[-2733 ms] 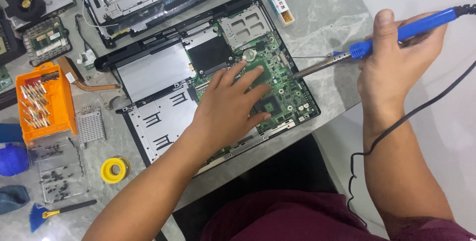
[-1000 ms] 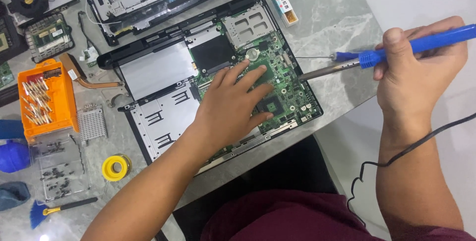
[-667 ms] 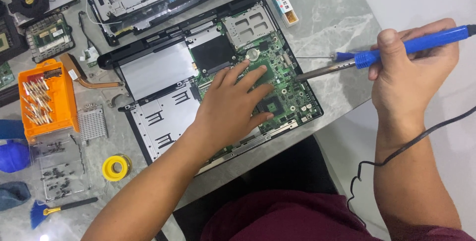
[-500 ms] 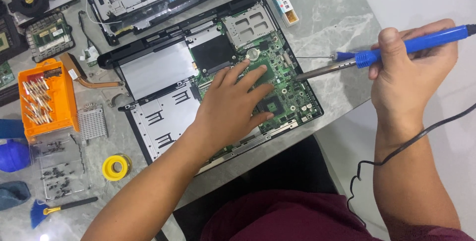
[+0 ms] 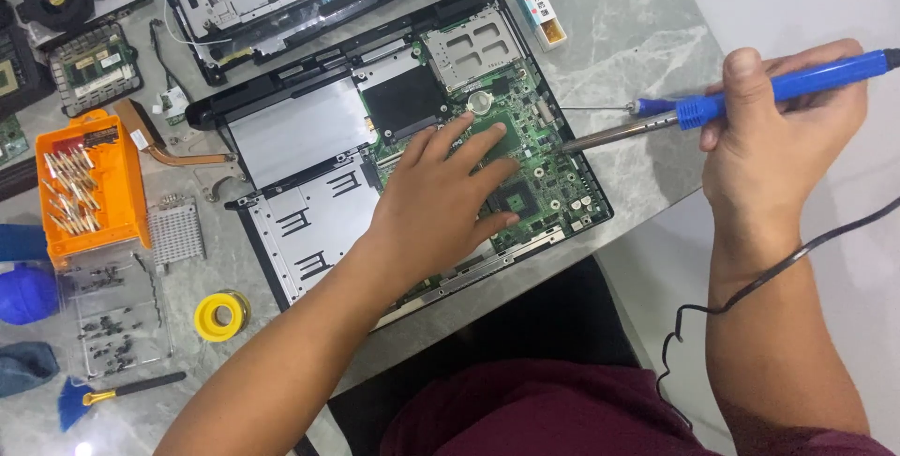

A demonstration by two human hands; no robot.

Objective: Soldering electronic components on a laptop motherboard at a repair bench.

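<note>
Two hands flank the green motherboard (image 5: 525, 170) on the desk (image 5: 637, 34): left hand (image 5: 441, 194) spread flat on it, right hand (image 5: 783, 151) gripping a blue soldering iron (image 5: 741, 104) whose length points leftward at its right edge.

Left hand (image 5: 441, 194) flat, fingers spread, palm down. Right hand (image 5: 778, 147) raised, grip closed.

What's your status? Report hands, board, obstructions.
Left hand flat on green circuit board. Right hand grips blue soldering iron, tip at board's right edge. Iron's cord trails off the table edge.
</note>
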